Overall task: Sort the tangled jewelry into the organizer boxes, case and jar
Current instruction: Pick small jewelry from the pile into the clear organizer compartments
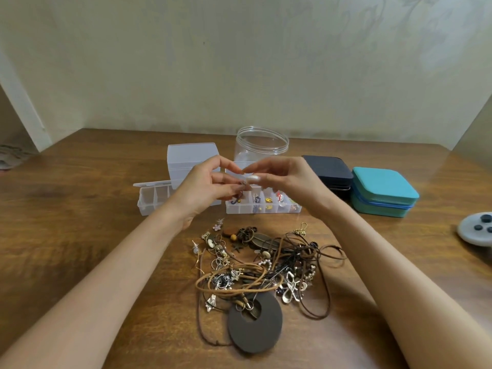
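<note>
A tangled jewelry pile [261,265] of cords, chains, charms and a big dark ring pendant [255,326] lies near the table's front. Above it my left hand [207,187] and my right hand [282,177] meet fingertip to fingertip, both pinching one small silvery piece [246,182]. Behind them sit a clear organizer box [263,206] with colourful bits in its compartments, a second open organizer box [151,198] at the left, a clear jar [262,145] without a lid, a dark case [330,171] and a teal case [383,191].
A frosted plastic box [191,158] stands behind my left hand. A grey round object with dark buttons [476,231] lies at the right edge of the wooden table [80,209]. The wall rises close behind the containers.
</note>
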{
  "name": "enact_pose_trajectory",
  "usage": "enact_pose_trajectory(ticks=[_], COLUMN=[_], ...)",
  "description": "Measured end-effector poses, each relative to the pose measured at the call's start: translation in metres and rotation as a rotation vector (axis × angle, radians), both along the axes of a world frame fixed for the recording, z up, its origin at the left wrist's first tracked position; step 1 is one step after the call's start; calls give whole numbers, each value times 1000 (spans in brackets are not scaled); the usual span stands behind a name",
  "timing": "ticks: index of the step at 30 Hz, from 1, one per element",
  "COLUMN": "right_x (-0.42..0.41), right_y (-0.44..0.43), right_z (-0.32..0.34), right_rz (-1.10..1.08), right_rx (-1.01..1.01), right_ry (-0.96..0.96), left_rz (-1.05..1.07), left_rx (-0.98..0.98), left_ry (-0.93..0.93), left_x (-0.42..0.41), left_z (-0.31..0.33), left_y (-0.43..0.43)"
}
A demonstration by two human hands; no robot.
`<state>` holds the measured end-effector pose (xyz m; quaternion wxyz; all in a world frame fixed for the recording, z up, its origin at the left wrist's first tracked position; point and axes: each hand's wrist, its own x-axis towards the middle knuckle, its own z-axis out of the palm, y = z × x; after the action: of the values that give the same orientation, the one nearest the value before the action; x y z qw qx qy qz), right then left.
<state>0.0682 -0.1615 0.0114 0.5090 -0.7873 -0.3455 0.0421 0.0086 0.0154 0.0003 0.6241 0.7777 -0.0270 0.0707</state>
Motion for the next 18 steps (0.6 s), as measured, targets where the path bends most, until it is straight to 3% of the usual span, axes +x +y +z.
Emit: enact_pose_trajectory(ticks=[4, 8, 12, 18], right_x=[-2, 4, 15, 21], right_y=[11, 7, 1, 6], right_z=[-9, -9, -10, -24], right_rz=[-71, -170, -245, -275], right_rx=[2, 92, 142, -22], right_ry=[-121, -119, -89, -180], left_rz=[-17, 16, 148, 266], left_rx=[39, 81, 362, 766], left_ry=[-59, -108, -201, -234], left_x=[-1, 0, 6, 11], left_z=[-1, -3, -10, -21], left_y=[-5, -7, -6, 0])
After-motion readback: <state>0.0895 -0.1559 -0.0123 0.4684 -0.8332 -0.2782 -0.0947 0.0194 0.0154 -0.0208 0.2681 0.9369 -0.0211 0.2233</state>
